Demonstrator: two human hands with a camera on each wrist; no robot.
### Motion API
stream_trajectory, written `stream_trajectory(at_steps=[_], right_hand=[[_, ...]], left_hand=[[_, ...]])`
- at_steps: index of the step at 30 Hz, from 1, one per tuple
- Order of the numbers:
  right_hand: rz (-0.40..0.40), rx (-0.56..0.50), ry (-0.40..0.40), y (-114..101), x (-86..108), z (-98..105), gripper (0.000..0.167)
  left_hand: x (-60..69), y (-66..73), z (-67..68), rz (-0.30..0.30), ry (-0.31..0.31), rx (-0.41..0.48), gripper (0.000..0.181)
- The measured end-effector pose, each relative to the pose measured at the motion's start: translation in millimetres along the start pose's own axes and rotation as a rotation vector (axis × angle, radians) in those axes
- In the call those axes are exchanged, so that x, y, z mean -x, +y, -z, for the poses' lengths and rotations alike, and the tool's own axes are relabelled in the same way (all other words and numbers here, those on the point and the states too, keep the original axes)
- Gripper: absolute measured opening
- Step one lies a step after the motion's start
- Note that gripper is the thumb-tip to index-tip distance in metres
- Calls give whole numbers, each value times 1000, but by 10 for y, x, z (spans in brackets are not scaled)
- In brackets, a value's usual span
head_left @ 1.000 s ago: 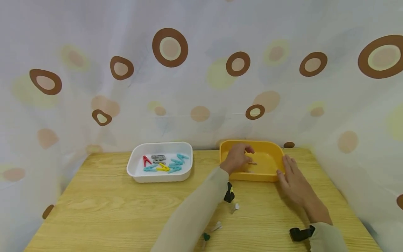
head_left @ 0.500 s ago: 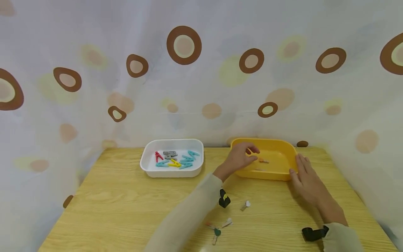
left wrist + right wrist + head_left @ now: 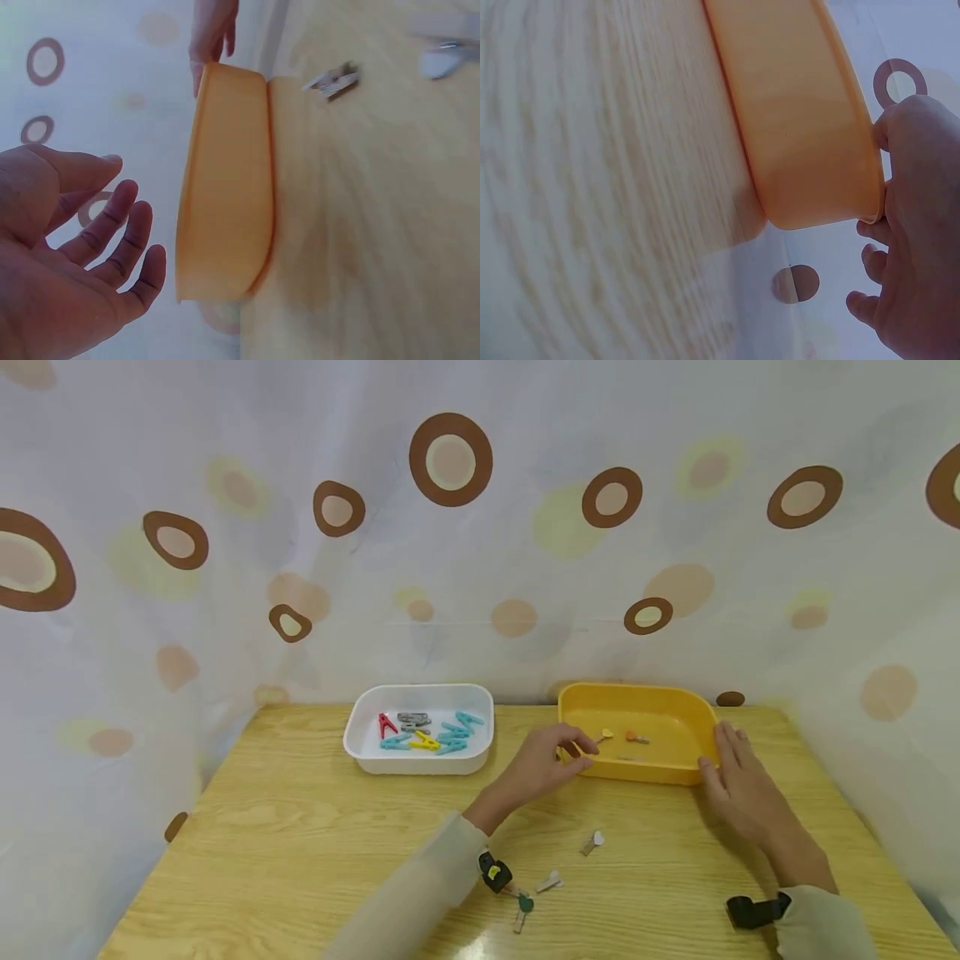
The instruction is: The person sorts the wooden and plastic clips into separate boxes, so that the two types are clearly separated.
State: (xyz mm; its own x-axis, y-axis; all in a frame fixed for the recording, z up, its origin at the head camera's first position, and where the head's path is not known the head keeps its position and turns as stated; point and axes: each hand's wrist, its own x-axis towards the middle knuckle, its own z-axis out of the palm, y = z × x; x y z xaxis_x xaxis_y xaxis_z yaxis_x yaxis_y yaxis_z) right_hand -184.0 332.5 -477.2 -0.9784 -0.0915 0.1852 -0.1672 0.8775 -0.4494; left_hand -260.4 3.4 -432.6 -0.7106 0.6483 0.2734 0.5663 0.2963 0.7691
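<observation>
My left hand (image 3: 543, 762) hovers by the left front corner of the yellow tray (image 3: 637, 772), fingers loosely bent and nothing held. In the left wrist view its thumb and fingertips stand apart. My right hand (image 3: 746, 785) rests against the tray's right front corner, fingers along the outer side and thumb at the front. Inside the tray lie a small clothespin with a yellow heart (image 3: 606, 734) and one with an orange top (image 3: 636, 737); another is mostly hidden by the front wall. On the table are white-heart clothespins (image 3: 592, 842) and a green-heart clothespin (image 3: 523, 910).
A white tray (image 3: 358, 747) at the back left holds teal, red and yellow plastic clothespins and some metal clips. A patterned curtain (image 3: 480, 552) hangs behind the wooden table (image 3: 300, 835). My left wrist partly covers an orange-toned clothespin.
My left hand has drawn back leftward and toward me from inside the yellow tray, and the yellow-heart clothespin is now visible there. The right hand stays at the tray corner. The head view has shifted.
</observation>
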Motion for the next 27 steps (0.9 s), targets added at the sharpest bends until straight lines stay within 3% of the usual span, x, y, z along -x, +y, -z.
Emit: stream_trajectory(at_steps=[5, 10, 16, 27], right_hand=[[0, 17, 0, 37, 38, 2, 67], [1, 15, -11, 62, 31, 4, 67], [-4, 5, -15, 45, 17, -21, 68], [9, -7, -5, -6, -6, -25, 67]], left_hand=[[270, -57, 35, 4, -15, -24, 12], [495, -118, 105, 72, 1, -3, 12], [729, -148, 183, 104, -7, 30, 14], [1136, -174, 282, 152, -48, -11, 13]])
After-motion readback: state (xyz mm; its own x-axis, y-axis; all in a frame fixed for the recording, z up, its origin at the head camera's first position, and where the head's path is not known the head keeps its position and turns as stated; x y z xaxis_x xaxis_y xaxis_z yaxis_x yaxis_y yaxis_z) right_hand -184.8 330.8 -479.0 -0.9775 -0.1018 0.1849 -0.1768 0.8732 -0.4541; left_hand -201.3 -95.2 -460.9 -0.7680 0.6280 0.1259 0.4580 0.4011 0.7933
